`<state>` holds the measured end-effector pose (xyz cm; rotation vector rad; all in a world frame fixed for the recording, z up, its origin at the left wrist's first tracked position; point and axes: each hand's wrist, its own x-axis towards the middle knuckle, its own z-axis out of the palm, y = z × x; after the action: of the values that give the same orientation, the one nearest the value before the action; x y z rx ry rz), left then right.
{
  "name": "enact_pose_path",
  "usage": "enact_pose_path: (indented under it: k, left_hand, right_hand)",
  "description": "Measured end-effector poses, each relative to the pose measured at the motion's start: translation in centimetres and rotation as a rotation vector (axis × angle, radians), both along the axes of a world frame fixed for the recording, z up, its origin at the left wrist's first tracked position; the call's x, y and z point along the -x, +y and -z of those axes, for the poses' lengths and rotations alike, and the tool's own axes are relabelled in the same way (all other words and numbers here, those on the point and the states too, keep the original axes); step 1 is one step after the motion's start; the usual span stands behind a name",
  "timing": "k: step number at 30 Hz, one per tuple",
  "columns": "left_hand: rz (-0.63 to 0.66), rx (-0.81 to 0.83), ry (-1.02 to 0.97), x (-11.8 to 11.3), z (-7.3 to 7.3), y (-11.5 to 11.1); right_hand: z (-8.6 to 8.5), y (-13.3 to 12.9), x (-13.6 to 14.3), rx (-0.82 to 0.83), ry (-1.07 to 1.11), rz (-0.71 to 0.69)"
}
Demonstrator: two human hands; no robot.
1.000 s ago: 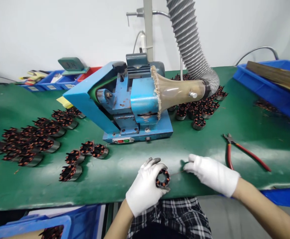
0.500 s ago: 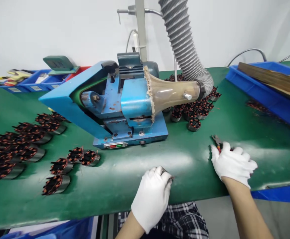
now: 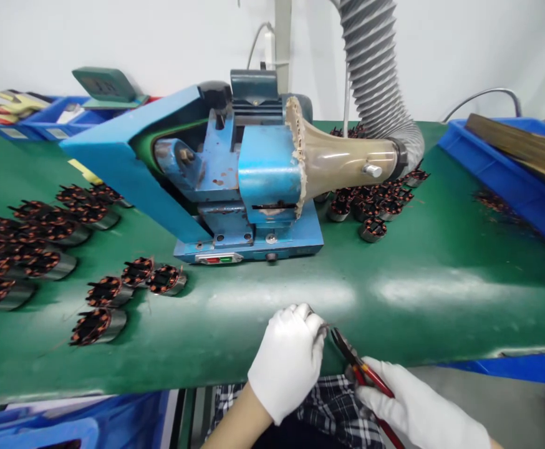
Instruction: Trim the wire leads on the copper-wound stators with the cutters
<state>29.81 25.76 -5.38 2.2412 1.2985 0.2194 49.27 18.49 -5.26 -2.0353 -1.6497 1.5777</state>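
Note:
My left hand [image 3: 289,360], in a white glove, is closed over a small motor stator at the near edge of the green bench [image 3: 441,293]; the stator is hidden under the fingers. My right hand [image 3: 417,411], also gloved, grips red-handled cutting pliers [image 3: 354,362]. The pliers' jaws point up and left, right beside my left fingertips. Both hands sit just off the bench's front edge, above my plaid-clothed lap.
A blue bench machine [image 3: 235,181] with a tan funnel and grey ribbed hose [image 3: 380,81] stands mid-bench. Several copper-wound stators [image 3: 43,237] lie at left, more stators [image 3: 375,199] behind the funnel. Blue bins [image 3: 501,168] are at right and far left.
My right hand picked the pliers up from the bench at right and brought them to my left hand. The left hand stayed closed on the stator. The view shifted.

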Motion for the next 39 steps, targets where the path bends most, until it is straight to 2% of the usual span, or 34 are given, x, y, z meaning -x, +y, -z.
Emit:
enact_pose_path:
  k: [6,15,19,22,24,26,28,29,31,33,34,36,39]
  left_hand:
    - [0.011,-0.035,0.03,0.0,0.0,-0.1]
    - [0.038,-0.059,0.054,0.0,0.3,0.0]
    - [0.047,-0.083,0.068,0.3,0.3,-0.1]
    - [0.005,-0.133,0.072,1.5,0.3,0.0]
    - [-0.044,-0.208,0.036,3.0,0.1,0.2]
    - [-0.111,-0.325,-0.009,4.7,-0.2,0.3]
    - [-0.17,-0.441,-0.014,6.6,-0.5,0.2]
    - [-0.184,-0.479,-0.001,7.4,-0.7,0.1]
    - [-0.163,-0.471,0.033,8.9,-0.7,-0.5]
    - [-0.117,-0.355,0.073,9.6,-0.4,-1.0]
    - [-0.101,-0.281,0.096,9.6,-0.1,-1.2]
    - [-0.096,-0.165,0.147,8.7,0.3,-1.1]
    - [-0.09,-0.093,0.123,5.4,0.3,-0.1]
  right_hand:
    - [0.2,0.9,1.3,-0.015,0.065,-0.003]
    - [0.5,0.8,3.9,-0.011,0.407,0.278]
    - [0.1,0.9,3.0,0.119,0.689,0.338]
    - [0.6,0.4,3.1,0.331,0.933,0.419]
    - [1.2,0.4,4.2,0.411,1.137,0.505]
    - [1.8,1.3,5.9,0.401,1.338,0.572]
    - [2.4,2.9,7.1,0.302,1.461,0.645]
    - [2.6,3.9,7.1,0.221,1.462,0.693]
    - [2.8,6.1,5.3,-0.015,1.286,0.804]
    - [2.8,8.0,1.3,-0.288,0.889,0.881]
    - [2.6,8.7,-1.3,-0.344,0.788,0.912]
    - [1.9,9.7,-6.7,-0.45,0.56,0.957]
    - [0.2,10.1,-12.9,-0.564,0.125,0.968]
